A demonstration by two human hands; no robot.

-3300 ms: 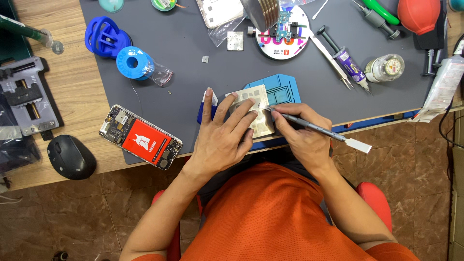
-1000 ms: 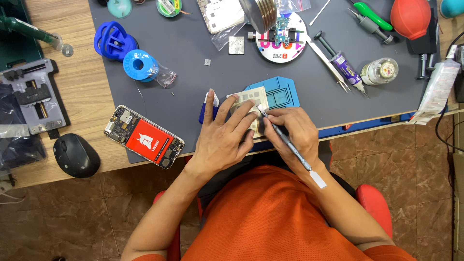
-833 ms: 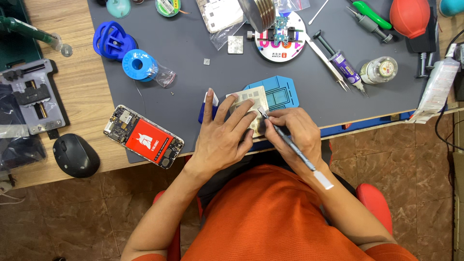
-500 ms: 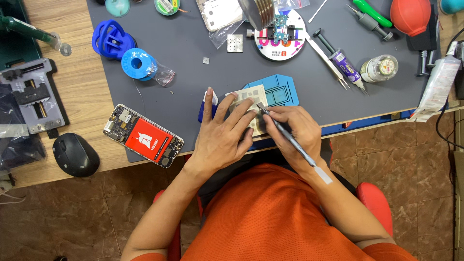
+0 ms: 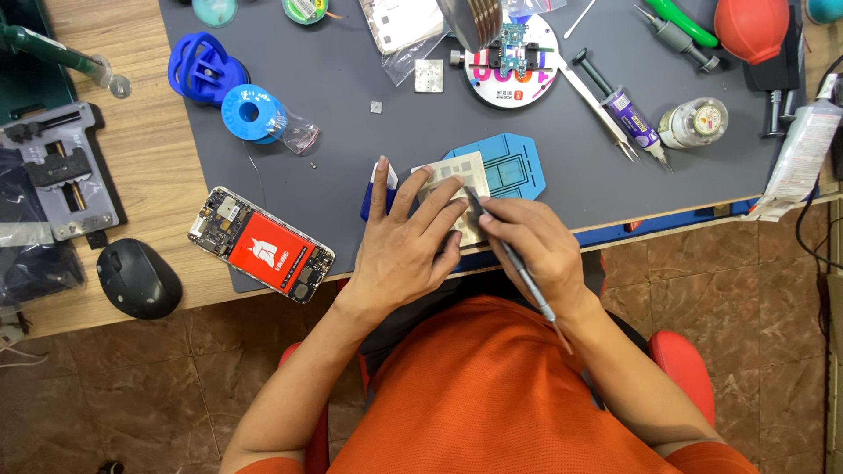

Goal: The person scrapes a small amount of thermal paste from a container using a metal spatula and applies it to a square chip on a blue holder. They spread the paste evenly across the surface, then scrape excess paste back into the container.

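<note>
Silver perforated metal stencil plate (image 5: 457, 180) being pinned flat by left hand (image 5: 406, 250) | right hand (image 5: 536, 250) gripping thin metal tool (image 5: 518, 268), scraping | next: steady pressure.

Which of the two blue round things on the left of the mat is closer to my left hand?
The blue spool, ring-shaped with a centre hole; the blue suction cup sits farther from your left hand.

Stencil plate (image 5: 457, 180) perhaps half-hidden under both hands.
</note>
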